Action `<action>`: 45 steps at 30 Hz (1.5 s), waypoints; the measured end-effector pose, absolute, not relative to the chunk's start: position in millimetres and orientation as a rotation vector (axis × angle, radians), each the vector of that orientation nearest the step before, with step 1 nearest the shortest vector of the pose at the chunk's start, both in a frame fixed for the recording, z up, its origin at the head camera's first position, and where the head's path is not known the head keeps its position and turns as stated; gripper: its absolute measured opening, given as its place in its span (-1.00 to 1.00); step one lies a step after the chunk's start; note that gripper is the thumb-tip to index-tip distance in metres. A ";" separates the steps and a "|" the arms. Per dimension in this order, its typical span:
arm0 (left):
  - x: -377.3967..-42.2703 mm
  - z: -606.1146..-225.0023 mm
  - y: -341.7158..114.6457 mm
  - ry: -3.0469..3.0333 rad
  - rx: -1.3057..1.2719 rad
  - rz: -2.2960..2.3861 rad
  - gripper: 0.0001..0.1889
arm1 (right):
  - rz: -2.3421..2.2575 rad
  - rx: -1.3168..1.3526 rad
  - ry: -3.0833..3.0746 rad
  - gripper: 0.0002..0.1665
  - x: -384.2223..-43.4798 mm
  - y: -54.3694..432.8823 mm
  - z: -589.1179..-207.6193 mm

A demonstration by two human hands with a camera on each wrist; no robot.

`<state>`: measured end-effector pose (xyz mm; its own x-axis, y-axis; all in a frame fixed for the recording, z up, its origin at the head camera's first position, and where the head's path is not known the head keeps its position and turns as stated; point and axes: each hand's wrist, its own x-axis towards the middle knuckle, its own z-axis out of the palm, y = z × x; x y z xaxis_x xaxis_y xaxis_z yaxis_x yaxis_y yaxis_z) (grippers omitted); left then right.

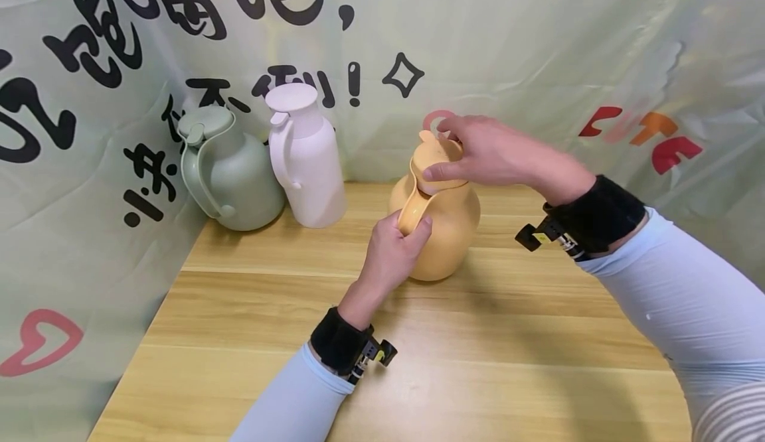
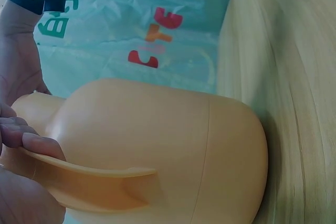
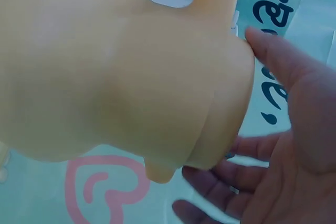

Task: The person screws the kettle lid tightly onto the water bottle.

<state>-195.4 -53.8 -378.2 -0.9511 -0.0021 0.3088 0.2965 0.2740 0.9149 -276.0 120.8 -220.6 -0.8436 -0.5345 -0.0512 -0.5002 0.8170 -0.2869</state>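
Observation:
A yellow-orange thermos jug [image 1: 448, 239] stands upright on the wooden table. My left hand [image 1: 391, 253] grips its handle [image 1: 414, 211], thumb and fingers wrapped round the upper part, as the left wrist view also shows on the handle [image 2: 107, 184]. Over the top reaches my right hand [image 1: 490, 150], holding the jug's lid [image 1: 441, 155] between thumb and fingers. In the right wrist view the thumb touches one side of the lid [image 3: 226, 103] and the fingertips lie at the other side, near the small spout [image 3: 160, 171]. Whether the lid sits loose cannot be told.
To the left stand a grey-green thermos jug [image 1: 239, 176] and a pale pink thermos jug [image 1: 311, 170], side by side near the back edge. A printed cloth [image 1: 526, 44] hangs behind the table [image 1: 269, 309] and along its left side.

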 end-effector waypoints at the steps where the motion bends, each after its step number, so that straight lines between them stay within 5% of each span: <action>1: -195.4 -378.0 -53.7 -2.294 -0.271 -1.738 -0.61 | -0.393 -0.786 2.875 -0.09 -275.7 119.9 -220.4; 10: -194.1 -379.4 -52.3 -2.290 -0.255 -1.760 -0.59 | -0.271 -0.550 2.938 0.27 -272.4 118.0 -217.0; 22: -194.1 -376.0 -54.4 -2.291 -0.273 -1.754 -0.59 | -0.253 -1.038 2.764 -0.23 -272.6 121.7 -202.7; 31: -193.5 -375.7 -53.5 -2.299 -0.266 -1.772 -0.60 | -0.162 -1.001 2.844 -0.28 -274.7 113.2 -213.6; 38: -193.6 -376.0 -53.5 -2.297 -0.260 -1.774 -0.60 | 0.023 -0.838 3.014 -0.08 -274.0 109.9 -222.5; 45: -193.9 -376.6 -53.8 -2.290 -0.273 -1.768 -0.60 | -0.190 -0.902 2.899 -0.15 -278.7 114.1 -217.5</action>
<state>-193.9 -53.8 -376.6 -0.9550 0.0039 0.2967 0.2880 0.2522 0.9238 -278.7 114.1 -217.5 -0.8197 -0.5698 -0.0578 -0.5574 0.8169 -0.1479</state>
